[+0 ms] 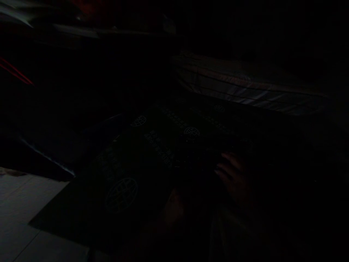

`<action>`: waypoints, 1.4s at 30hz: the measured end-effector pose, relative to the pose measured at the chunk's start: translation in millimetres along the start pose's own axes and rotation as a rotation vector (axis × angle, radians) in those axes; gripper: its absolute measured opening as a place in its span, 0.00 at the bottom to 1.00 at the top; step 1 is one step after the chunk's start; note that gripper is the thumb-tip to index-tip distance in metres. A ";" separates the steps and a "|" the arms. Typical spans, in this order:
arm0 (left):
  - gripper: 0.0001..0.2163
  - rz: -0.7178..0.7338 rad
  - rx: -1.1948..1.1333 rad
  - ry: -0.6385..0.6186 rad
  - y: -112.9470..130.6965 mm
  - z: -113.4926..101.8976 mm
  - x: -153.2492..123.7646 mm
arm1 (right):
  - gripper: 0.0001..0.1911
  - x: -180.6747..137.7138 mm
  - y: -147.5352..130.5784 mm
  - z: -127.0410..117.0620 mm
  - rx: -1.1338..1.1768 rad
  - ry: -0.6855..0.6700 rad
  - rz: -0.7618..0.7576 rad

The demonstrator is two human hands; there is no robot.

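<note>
The view is very dark. A dark green board (89, 211), printed with pale globe logos and rows of characters, spreads out before me. Over it lies a black object (193, 158) with a few tiny pale marks; its kind is lost in the dark. My right hand (234, 173) is at the right side of this black object, fingers bent around its edge as far as I can see. Lower and to the left, my left hand (174, 207) is near the object's close side. Its fingers are mostly hidden in shadow.
A long bundle or mattress-like thing (240, 87) in shiny wrapping lies along the far side of the board. Pale floor tiles (21, 203) show at the lower left. A red cord or strip (16, 71) and a whitish sheet (16, 14) are at the upper left.
</note>
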State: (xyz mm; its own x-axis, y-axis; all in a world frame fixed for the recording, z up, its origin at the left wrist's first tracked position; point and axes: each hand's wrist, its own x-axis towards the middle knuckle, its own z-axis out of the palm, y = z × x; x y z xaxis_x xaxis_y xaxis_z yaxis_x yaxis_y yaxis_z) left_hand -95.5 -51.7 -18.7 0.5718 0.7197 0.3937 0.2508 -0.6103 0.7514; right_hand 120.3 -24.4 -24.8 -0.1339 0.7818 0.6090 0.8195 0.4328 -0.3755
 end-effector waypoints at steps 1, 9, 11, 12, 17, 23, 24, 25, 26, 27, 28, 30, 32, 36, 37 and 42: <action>0.12 0.013 0.022 0.001 0.1 1.9 -0.4 | 0.08 1.1 1.5 1.5 0.000 0.001 -0.003; 0.12 0.038 0.113 -0.011 -1.1 7.9 -1.3 | 0.08 -2.7 -3.1 11.5 -0.006 -0.094 -0.017; 0.12 0.034 0.120 -0.020 -3.9 10.3 -2.1 | 0.08 -4.2 -4.8 12.8 -0.001 -0.106 -0.006; 0.12 0.031 0.122 -0.024 -5.9 12.3 -2.7 | 0.08 -4.6 -5.5 13.2 0.001 -0.108 -0.002; 0.12 0.022 0.110 -0.050 -17.7 23.8 -6.1 | 0.09 -5.2 -6.8 13.8 -0.011 -0.124 -0.009; 0.13 -0.027 0.054 -0.017 -12.9 20.0 -6.0 | 0.10 -6.9 -3.9 16.4 -0.031 -0.106 -0.048; 0.13 -0.035 0.041 -0.009 -10.0 17.8 -5.4 | 0.10 -7.0 -3.5 16.9 -0.034 -0.098 -0.053; 0.13 -0.043 0.028 -0.001 -7.1 15.7 -4.7 | 0.10 -7.0 -3.3 17.4 -0.034 -0.092 -0.052; 0.13 -0.052 0.015 0.005 -4.4 13.9 -3.9 | 0.10 -6.9 -3.3 17.7 -0.031 -0.092 -0.047; 0.13 -0.060 0.003 0.011 -2.1 12.5 -3.1 | 0.10 -6.8 -3.4 17.9 -0.024 -0.095 -0.040; 0.13 -0.067 -0.007 0.016 -0.3 11.5 -2.3 | 0.10 -6.7 -3.7 17.9 -0.016 -0.102 -0.032; 0.13 -0.077 -0.020 0.021 1.9 10.7 -0.9 | 0.09 -6.6 -4.2 17.9 -0.002 -0.110 -0.026; 0.12 -0.082 -0.026 0.020 2.6 10.8 0.0 | 0.09 -6.7 -4.4 18.2 0.008 -0.107 -0.023; 0.12 -0.090 -0.032 0.016 2.2 11.0 0.7 | 0.08 -7.2 -3.7 20.3 0.031 -0.108 0.012; 0.12 -0.092 -0.033 0.015 2.1 11.0 0.7 | 0.08 -7.3 -3.4 20.8 0.035 -0.108 0.014; 0.12 -0.096 -0.036 0.009 2.5 10.6 0.5 | 0.09 -6.4 -3.3 19.6 0.028 -0.124 0.019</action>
State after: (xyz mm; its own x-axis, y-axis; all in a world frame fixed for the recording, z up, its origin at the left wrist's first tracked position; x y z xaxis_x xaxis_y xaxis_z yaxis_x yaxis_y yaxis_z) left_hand -86.4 -56.3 -22.2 0.5395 0.7774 0.3233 0.2761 -0.5262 0.8043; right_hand 107.5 -22.1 -41.1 -0.1879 0.8388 0.5110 0.8069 0.4285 -0.4067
